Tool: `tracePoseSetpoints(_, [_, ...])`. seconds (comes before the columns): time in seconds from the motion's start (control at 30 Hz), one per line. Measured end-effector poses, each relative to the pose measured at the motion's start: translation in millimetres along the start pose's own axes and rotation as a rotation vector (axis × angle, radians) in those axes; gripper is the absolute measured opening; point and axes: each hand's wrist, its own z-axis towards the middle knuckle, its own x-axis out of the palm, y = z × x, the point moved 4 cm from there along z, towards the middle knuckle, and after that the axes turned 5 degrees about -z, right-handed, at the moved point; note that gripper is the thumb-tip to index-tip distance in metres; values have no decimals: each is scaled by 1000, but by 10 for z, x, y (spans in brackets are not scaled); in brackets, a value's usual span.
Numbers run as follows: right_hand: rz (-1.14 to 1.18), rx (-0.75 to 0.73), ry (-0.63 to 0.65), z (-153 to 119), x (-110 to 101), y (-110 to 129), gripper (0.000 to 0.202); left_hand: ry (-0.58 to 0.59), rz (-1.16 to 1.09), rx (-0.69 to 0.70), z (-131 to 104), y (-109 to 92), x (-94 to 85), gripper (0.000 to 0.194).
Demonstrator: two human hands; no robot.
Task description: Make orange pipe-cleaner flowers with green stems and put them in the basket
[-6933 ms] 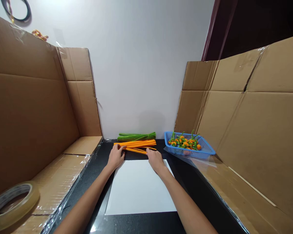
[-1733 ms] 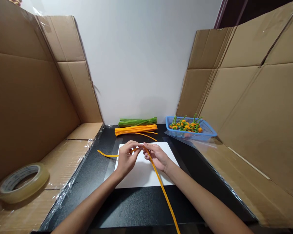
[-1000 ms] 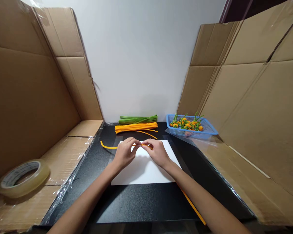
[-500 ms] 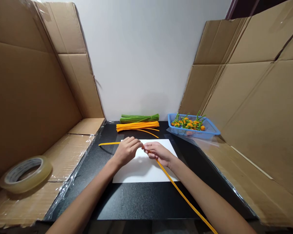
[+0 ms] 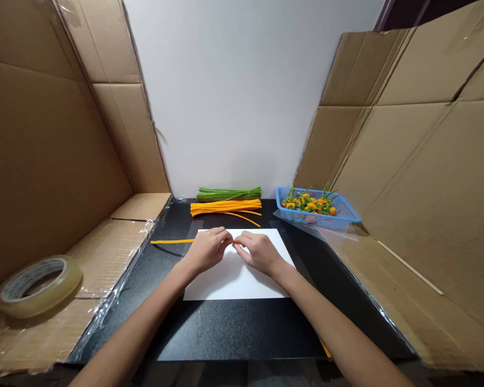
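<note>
Both hands are together over a white sheet of paper [image 5: 234, 285], fingertips nearly touching. My left hand [image 5: 210, 248] is closed in a pinch on an orange pipe cleaner [image 5: 171, 242], whose one end sticks out to the left past the paper. My right hand [image 5: 260, 251] pinches the same pipe cleaner close beside the left fingertips. The stretch between the hands is mostly covered by fingers. Another bit of orange shows below the right forearm near the table's front edge.
Behind the paper lie an orange pipe cleaner bundle [image 5: 226, 207] and a green bundle [image 5: 228, 194]. A blue basket [image 5: 349, 214] at back right holds small orange-and-green pieces. A tape roll [image 5: 38, 285] rests on cardboard at left. Cardboard panels [image 5: 419, 177] stand on both sides.
My right hand has turned palm-down and its fingertips now pinch near the left ones. The pipe cleaner's left end reaches farther left, and its trailing length has swung under the right forearm.
</note>
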Motion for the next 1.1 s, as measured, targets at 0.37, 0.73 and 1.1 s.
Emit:
tracePoseSetpoints(0.37, [1045, 626, 124, 41, 114, -137, 14, -229, -208, 152, 2, -76, -62, 13])
tracePoseSetpoints(0.73, [1923, 991, 341, -29, 256, 40, 16, -452, 50, 435, -84, -240, -172, 20])
tracePoseSetpoints(1.1, [1227, 731, 57, 25, 126, 6, 19, -283, 182, 283, -19, -142, -132, 15])
